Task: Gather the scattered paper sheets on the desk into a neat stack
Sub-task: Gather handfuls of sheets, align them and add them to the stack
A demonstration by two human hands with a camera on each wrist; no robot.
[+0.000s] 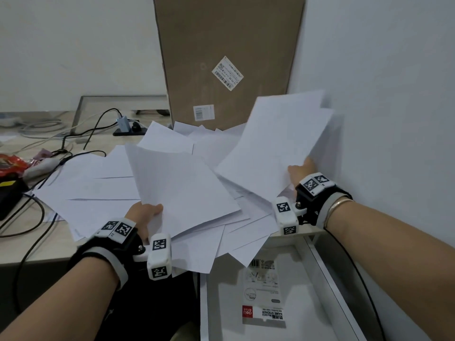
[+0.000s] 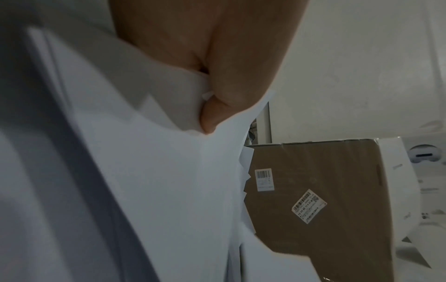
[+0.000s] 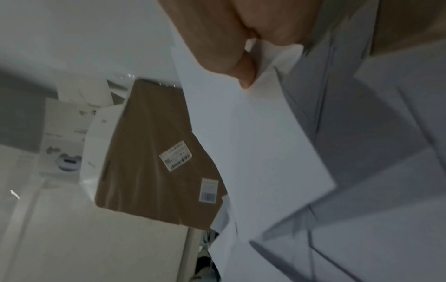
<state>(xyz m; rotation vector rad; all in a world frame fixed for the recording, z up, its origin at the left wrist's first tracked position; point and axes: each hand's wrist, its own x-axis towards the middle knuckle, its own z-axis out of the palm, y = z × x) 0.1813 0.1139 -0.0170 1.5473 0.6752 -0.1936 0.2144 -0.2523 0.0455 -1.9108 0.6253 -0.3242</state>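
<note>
Many white paper sheets (image 1: 103,183) lie scattered and overlapping across the desk, some hanging over its front edge. My left hand (image 1: 145,215) pinches the near corner of a small bundle of sheets (image 1: 182,183) lifted off the pile; its thumb (image 2: 217,114) lies on top. My right hand (image 1: 301,168) pinches the lower right corner of another lifted bundle (image 1: 278,141), tilted up toward the wall; its thumb (image 3: 243,76) presses on the paper (image 3: 253,143). The two bundles are apart.
A tall brown cardboard box (image 1: 226,57) leans at the back behind the pile. Cables (image 1: 73,148), a power strip (image 1: 128,129) and a red packet (image 1: 12,163) lie at the left. An open white drawer (image 1: 266,291) sits below the desk's front right. The wall (image 1: 394,94) is close on the right.
</note>
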